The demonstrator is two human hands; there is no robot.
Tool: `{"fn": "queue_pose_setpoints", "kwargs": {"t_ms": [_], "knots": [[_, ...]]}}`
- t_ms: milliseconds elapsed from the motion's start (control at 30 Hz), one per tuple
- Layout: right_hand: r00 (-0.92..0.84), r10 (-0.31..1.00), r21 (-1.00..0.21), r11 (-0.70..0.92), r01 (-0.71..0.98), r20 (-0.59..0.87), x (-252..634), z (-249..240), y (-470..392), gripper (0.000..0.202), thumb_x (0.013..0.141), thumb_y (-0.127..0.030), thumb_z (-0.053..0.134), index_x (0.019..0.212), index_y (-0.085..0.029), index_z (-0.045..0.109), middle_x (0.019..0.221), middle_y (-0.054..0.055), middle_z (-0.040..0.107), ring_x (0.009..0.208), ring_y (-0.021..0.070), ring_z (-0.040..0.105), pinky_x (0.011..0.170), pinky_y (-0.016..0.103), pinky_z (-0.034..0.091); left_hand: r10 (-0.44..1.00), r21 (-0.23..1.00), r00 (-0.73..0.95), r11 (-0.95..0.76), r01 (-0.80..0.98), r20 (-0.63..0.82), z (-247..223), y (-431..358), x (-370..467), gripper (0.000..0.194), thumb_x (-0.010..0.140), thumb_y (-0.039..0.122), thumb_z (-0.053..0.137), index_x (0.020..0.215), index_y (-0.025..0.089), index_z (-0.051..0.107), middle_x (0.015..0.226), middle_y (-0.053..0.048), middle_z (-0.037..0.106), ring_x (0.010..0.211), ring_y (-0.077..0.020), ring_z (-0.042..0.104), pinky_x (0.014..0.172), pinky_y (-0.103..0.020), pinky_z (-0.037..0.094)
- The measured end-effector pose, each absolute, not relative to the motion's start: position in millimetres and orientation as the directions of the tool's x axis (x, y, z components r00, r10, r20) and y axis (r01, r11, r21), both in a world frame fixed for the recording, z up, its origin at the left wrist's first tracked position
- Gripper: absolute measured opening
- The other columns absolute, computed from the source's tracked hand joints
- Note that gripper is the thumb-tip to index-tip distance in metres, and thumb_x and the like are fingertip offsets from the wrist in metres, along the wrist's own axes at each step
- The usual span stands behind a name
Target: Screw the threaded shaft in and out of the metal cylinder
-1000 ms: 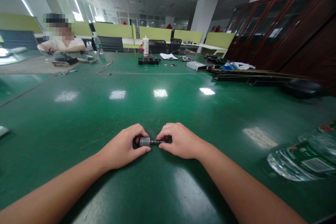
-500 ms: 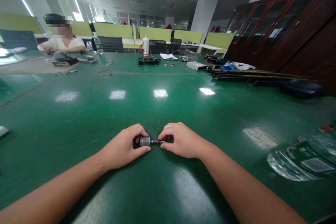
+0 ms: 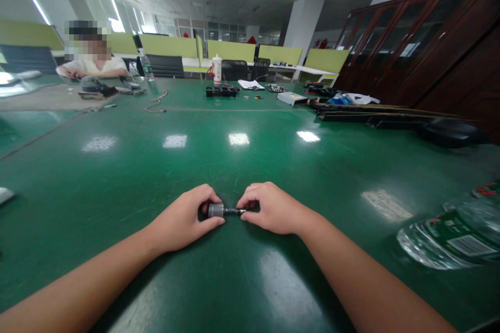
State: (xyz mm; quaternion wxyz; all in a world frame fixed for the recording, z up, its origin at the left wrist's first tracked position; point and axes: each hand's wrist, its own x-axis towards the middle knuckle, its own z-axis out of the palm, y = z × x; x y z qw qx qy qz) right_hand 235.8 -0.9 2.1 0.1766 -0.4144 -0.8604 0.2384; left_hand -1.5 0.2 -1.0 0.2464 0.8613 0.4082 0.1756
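Green table (image 3: 250, 161) fills most of your frame. Wooden cabinet (image 3: 422, 36) upper right. A person (image 3: 96, 66) sits at the far side, upper left. Dark strips (image 3: 383, 114) lie in a pile at right, below the cabinet. Big water bottle (image 3: 449, 239) at the right edge, lower half, well apart from your hands; can't tell if it's upright or lying. White bottle (image 3: 217, 70) upright, upper middle.

Both hands just below frame center. Your left hand (image 3: 193, 216) has thumb and fingers around the metal cylinder (image 3: 216, 210). Your right hand (image 3: 269, 209) pinches the thin shaft (image 3: 230, 212) near its right end; fingers partly hide the tip. Shaft runs level from the cylinder toward the right hand, bare in the gap between hands. Can't tell if the cylinder touches the table or sits just above it.

Step in hand, my read: left holds the body still, right works the shaft end. Whether that's a turn or a pull, can't tell. Any next move calls for a firm left grip and a light right pinch, shaft kept in line with the cylinder.
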Motion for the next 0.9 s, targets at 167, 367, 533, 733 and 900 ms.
{"fn": "queue_pose_setpoints", "kwargs": {"t_ms": [167, 367, 533, 733, 900], "knots": [[-0.591, 0.800, -0.560, 0.537, 0.631, 0.102, 235.9, 2.8, -0.6, 0.016, 0.076, -0.015, 0.069, 0.091, -0.018, 0.075, 0.081, 0.003, 0.068, 0.073, 0.0126, 0.059, 0.066, 0.024, 0.042, 0.790, 0.573, 0.605, -0.541, 0.615, 0.096, 0.8, -1.0, -0.6, 0.016, 0.082, 0.030, 0.065, 0.092, 0.019, 0.059, 0.086, -0.002, 0.059, 0.076, -0.0178, 0.056, 0.067, -0.029, 0.044], [-0.569, 0.819, -0.587, 0.499, 0.637, 0.079, 239.9, 1.6, 1.4, 0.015, 0.075, -0.014, 0.070, 0.089, -0.018, 0.075, 0.081, 0.002, 0.068, 0.070, 0.0115, 0.059, 0.064, 0.023, 0.042, 0.791, 0.577, 0.605, -0.537, 0.615, 0.091, -0.3, -1.7, -2.9, 0.016, 0.083, 0.030, 0.064, 0.094, 0.019, 0.059, 0.087, -0.002, 0.059, 0.076, -0.0178, 0.056, 0.068, -0.029, 0.044], [-0.572, 0.818, -0.590, 0.490, 0.642, 0.058, 242.1, 1.2, 3.0, 0.014, 0.074, -0.017, 0.071, 0.088, -0.018, 0.075, 0.080, 0.002, 0.068, 0.071, 0.0121, 0.059, 0.064, 0.023, 0.042, 0.792, 0.584, 0.605, -0.528, 0.616, 0.077, -0.7, -0.5, -3.7, 0.018, 0.083, 0.031, 0.065, 0.095, 0.019, 0.059, 0.089, -0.002, 0.060, 0.077, -0.0180, 0.056, 0.069, -0.030, 0.044], [-0.559, 0.828, -0.592, 0.471, 0.654, 0.041, 247.0, 2.2, 5.2, 0.015, 0.073, -0.017, 0.071, 0.087, -0.019, 0.075, 0.081, 0.002, 0.069, 0.072, 0.0129, 0.061, 0.064, 0.024, 0.043, 0.793, 0.591, 0.605, -0.526, 0.612, 0.079, -0.9, 0.2, -3.2, 0.018, 0.084, 0.031, 0.064, 0.095, 0.018, 0.059, 0.089, -0.002, 0.060, 0.077, -0.0180, 0.056, 0.069, -0.030, 0.044], [-0.547, 0.837, -0.567, 0.459, 0.684, 0.017, 257.8, 4.5, 9.0, 0.015, 0.071, -0.015, 0.072, 0.085, -0.020, 0.076, 0.083, 0.002, 0.071, 0.076, 0.0145, 0.063, 0.068, 0.025, 0.045, 0.793, 0.587, 0.604, -0.528, 0.614, 0.082, -2.0, 0.3, -5.4, 0.019, 0.084, 0.033, 0.065, 0.096, 0.019, 0.059, 0.090, -0.003, 0.060, 0.078, -0.0184, 0.056, 0.070, -0.030, 0.044]]}}
